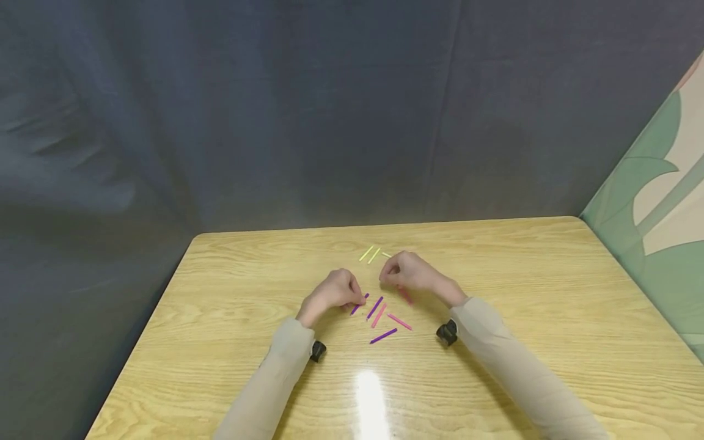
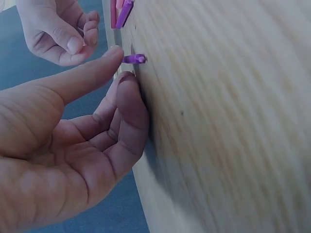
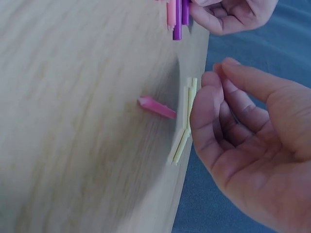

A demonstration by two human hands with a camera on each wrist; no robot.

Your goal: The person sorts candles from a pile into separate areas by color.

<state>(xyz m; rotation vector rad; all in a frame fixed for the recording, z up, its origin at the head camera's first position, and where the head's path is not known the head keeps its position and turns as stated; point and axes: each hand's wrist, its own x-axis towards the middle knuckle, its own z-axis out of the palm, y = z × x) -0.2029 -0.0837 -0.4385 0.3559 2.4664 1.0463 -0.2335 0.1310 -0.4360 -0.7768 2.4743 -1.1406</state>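
Observation:
My left hand [image 1: 334, 289] is low over the table, its thumb and index finger at a thin purple stick [image 1: 354, 310]. In the left wrist view that purple stick [image 2: 138, 58] shows just past the thumb tip, between thumb and finger. My right hand [image 1: 412, 272] hovers farther back, fingers curled loosely with thumb and index tips close together; nothing shows between them. A pink stick [image 1: 406, 296] lies below it, and pale yellow sticks [image 3: 188, 104] lie beside it. Another purple stick [image 1: 375, 308] and a pink stick [image 1: 379, 316] lie side by side between the hands.
Nearer the front are a slanted pink stick [image 1: 399, 322] and a third purple stick [image 1: 384, 335]. The wooden table [image 1: 220, 342] backs onto a dark curtain [image 1: 308, 122]. A leaf-patterned panel [image 1: 654, 201] stands at the right edge.

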